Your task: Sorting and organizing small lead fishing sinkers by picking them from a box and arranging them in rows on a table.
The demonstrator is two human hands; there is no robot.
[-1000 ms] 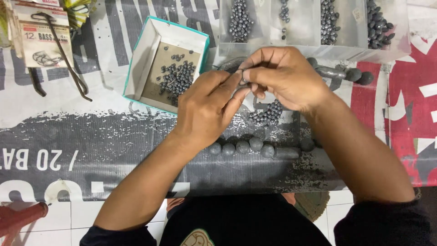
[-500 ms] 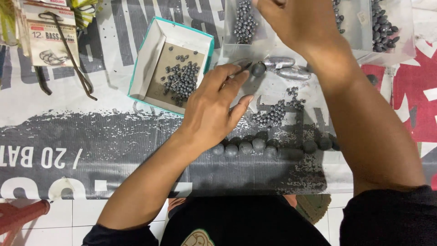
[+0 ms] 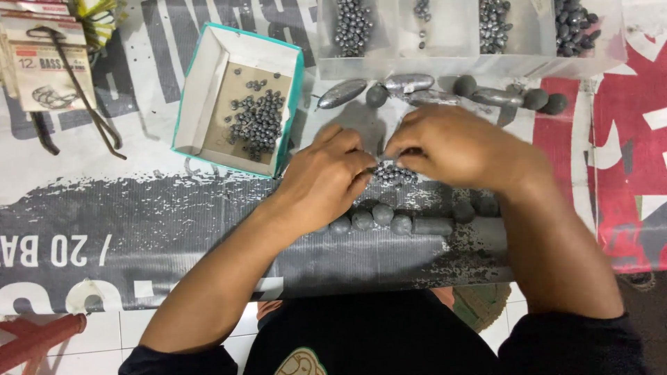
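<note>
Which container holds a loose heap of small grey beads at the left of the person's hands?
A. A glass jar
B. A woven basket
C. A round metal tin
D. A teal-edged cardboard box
D: the small grey beads lie on the floor of an open teal-edged cardboard box, up and to the left of the left hand on the printed mat.

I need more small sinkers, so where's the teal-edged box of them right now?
The teal-edged box sits upper left in the head view, just beyond the left hand, left of the clear compartment tray.
</note>
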